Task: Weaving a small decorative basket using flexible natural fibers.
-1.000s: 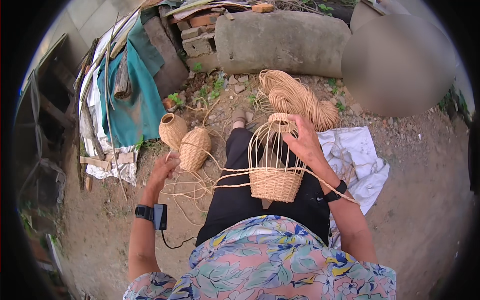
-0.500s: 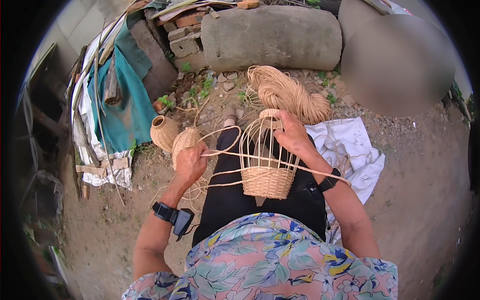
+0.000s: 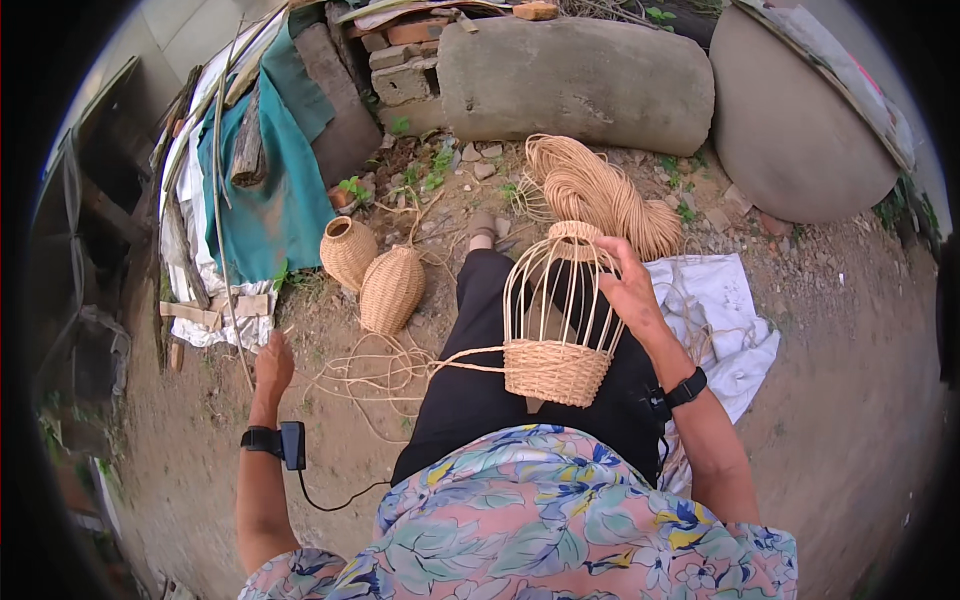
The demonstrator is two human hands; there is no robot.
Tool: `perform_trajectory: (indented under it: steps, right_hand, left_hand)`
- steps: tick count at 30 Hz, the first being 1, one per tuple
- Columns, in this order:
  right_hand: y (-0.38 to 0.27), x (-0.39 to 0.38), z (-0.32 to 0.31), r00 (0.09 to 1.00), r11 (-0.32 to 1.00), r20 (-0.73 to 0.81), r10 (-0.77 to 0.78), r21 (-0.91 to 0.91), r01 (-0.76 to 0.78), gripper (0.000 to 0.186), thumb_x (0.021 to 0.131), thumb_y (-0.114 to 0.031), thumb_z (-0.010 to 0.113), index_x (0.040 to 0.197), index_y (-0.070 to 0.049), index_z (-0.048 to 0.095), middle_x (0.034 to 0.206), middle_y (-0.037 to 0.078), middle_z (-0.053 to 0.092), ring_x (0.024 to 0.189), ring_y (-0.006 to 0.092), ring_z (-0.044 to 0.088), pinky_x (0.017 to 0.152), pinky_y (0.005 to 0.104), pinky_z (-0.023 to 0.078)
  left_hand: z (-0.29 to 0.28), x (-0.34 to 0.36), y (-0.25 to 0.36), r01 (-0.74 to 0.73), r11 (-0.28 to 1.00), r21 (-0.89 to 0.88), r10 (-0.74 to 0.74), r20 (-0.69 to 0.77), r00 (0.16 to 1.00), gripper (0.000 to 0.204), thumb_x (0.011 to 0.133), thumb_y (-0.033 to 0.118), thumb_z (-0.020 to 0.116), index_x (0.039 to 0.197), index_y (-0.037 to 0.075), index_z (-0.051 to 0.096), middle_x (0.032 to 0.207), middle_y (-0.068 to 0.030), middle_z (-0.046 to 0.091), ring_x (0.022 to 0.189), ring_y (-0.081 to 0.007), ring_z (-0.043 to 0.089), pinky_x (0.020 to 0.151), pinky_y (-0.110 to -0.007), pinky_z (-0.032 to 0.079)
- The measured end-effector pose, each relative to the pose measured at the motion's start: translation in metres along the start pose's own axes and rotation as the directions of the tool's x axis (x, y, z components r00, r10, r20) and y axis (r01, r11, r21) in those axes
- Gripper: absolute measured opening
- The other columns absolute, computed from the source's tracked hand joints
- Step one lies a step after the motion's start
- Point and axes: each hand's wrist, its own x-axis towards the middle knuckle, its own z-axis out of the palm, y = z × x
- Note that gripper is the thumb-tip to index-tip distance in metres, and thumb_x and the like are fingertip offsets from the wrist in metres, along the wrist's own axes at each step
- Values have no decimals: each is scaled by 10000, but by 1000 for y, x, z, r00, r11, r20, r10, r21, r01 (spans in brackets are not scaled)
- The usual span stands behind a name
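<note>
A half-woven basket [image 3: 558,372] rests on my lap. Its lower band is tightly woven, and bare upright ribs rise to a small woven ring [image 3: 575,232] at the top. My right hand [image 3: 632,295] grips it at the ribs just under the ring. Off to the left, apart from the basket, my left hand [image 3: 272,368] is closed in a pinch. A short pale tip like cord pokes out above its fingers. Tan cord [image 3: 462,358] runs from the woven band leftward over my thigh, down to loose loops on the ground.
Two finished vase-shaped baskets, one upright [image 3: 348,252] and one nearer [image 3: 392,290], lie beyond my left knee. A thick hank of cord [image 3: 600,195] lies ahead, by a white sheet [image 3: 735,300]. Farther off are a stone cylinder [image 3: 575,85], a round slab [image 3: 800,130] and a teal cloth [image 3: 265,190].
My left hand has swung left and down, away from the basket and the vase-shaped baskets. The cord loop that crossed the ribs is gone from there. My right hand still holds the basket.
</note>
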Motion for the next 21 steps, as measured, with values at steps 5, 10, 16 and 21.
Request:
perform_trajectory:
  steps: [5, 10, 16, 21]
  right_hand:
    - [2, 6, 13, 995, 995, 52, -89, 47, 86, 504, 768, -19, 552, 1269, -44, 499, 1292, 175, 529, 1244, 291, 500, 1004, 359, 414]
    - [-29, -3, 11, 997, 995, -31, 75, -66, -77, 504, 763, -23, 543, 1264, -47, 493, 1194, 185, 587, 1168, 296, 550, 982, 335, 410]
    - [6, 5, 24, 987, 987, -97, 127, 111, -116, 486, 782, -14, 519, 1266, -43, 487, 1127, 168, 623, 984, 229, 601, 873, 314, 448]
    - [-5, -9, 28, 992, 968, -120, 45, 250, -14, 425, 870, 23, 485, 1292, -32, 468, 1262, 142, 564, 1031, 192, 564, 921, 313, 437]
  left_hand:
    - [-136, -32, 166, -299, 939, -172, 286, -95, 953, 56, 866, 43, 558, 915, 38, 532, 775, -203, 611, 726, -437, 611, 617, -490, 478]
    - [-217, -41, 222, -631, 679, -376, 555, -299, 776, 74, 837, 61, 657, 828, 41, 585, 792, -135, 616, 722, -286, 628, 623, -402, 502]
    - [-199, -45, 253, 110, -278, -954, 540, -60, 839, 99, 864, 81, 684, 901, 8, 627, 830, -128, 654, 730, -181, 662, 627, -276, 559]
    - [-125, -19, 334, 256, 84, -963, 584, 256, 770, 153, 930, 143, 644, 990, 2, 650, 877, -85, 684, 754, -103, 672, 663, -227, 564]
